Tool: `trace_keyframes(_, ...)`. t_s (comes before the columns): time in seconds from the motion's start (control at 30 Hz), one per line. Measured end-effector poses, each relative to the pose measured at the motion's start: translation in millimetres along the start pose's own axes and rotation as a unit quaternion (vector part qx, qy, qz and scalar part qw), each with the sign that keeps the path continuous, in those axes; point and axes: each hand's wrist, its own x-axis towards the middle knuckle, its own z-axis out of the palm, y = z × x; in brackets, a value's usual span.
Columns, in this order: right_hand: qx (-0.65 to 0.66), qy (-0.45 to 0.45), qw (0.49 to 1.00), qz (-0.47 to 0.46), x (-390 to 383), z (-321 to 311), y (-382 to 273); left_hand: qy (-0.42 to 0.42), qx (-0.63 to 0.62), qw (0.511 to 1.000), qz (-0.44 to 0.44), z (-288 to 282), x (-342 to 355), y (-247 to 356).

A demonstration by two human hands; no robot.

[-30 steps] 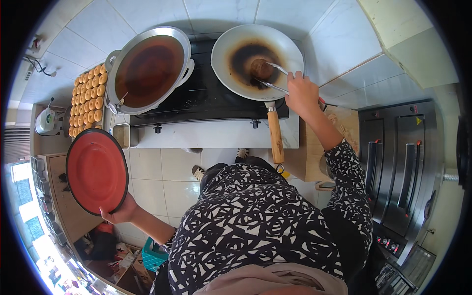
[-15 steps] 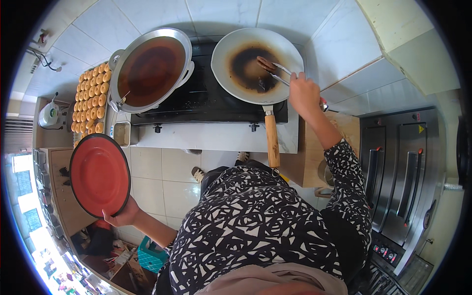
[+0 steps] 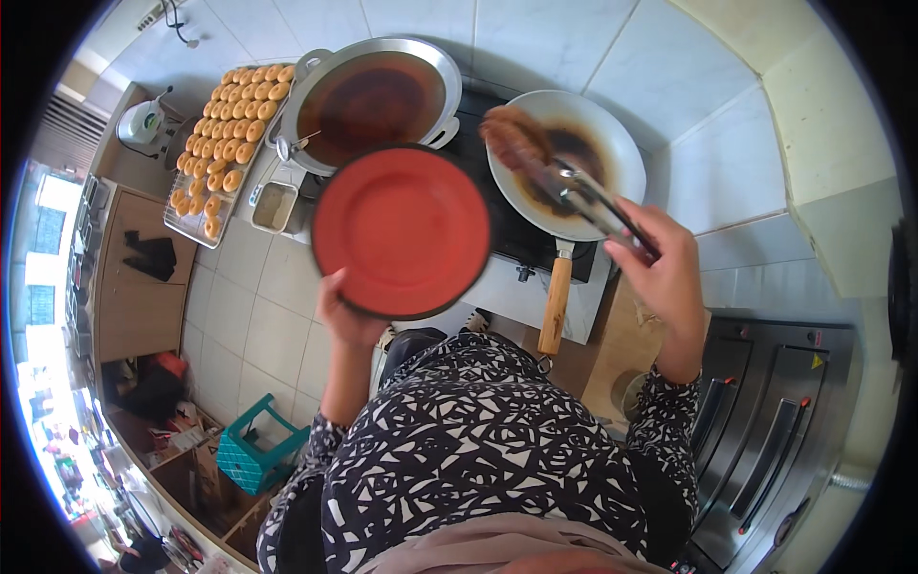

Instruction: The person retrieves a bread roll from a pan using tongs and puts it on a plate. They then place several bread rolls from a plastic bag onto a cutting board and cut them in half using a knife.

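Note:
My left hand [image 3: 352,316] grips the near edge of a red plate [image 3: 402,230] with a black rim, and nothing lies on it. My right hand [image 3: 665,253] is closed around metal tongs [image 3: 604,209]. Between the tongs' tips is browned meat [image 3: 516,142], blurred by motion, so its exact kind does not show. The meat hangs over the left side of a white frying pan [image 3: 623,163], to the upper right of the plate. Dark brown residue stains the pan's middle, and its wooden handle [image 3: 555,304] points toward me.
A wide metal wok [image 3: 448,81] of dark oil stands left of the pan on a black stove [image 3: 473,134]. Ring doughnuts [image 3: 234,120] fill a rack at the left, near a small metal tin [image 3: 274,208]. A steel oven [image 3: 765,430] stands at the right.
My left hand has brought the plate rightward and up, in front of the wok and stove. The tongs have lifted the meat up out of the pan, toward the plate's side.

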Motion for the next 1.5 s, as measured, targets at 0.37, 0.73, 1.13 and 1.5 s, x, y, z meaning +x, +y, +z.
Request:
trace_keyframes(0.37,-0.204,-0.068,0.966,-0.143,-23,43,-62,-0.064,-0.041,0.997,-0.030,-9,21,-10)
trace_keyframes(0.73,-0.032,0.300,0.933,0.197,-118,57,-59,-0.156,0.067,0.971,-0.170,-46,25,52)
trace_keyframes(1.13,-0.032,0.607,0.723,0.327,-290,79,-95,-0.295,0.100,0.813,-0.493,0,-19,-36)
trace_keyframes(1.5,0.025,0.558,0.782,0.277,-329,27,-7,-0.194,0.174,0.684,-0.681,-68,-56,-215)
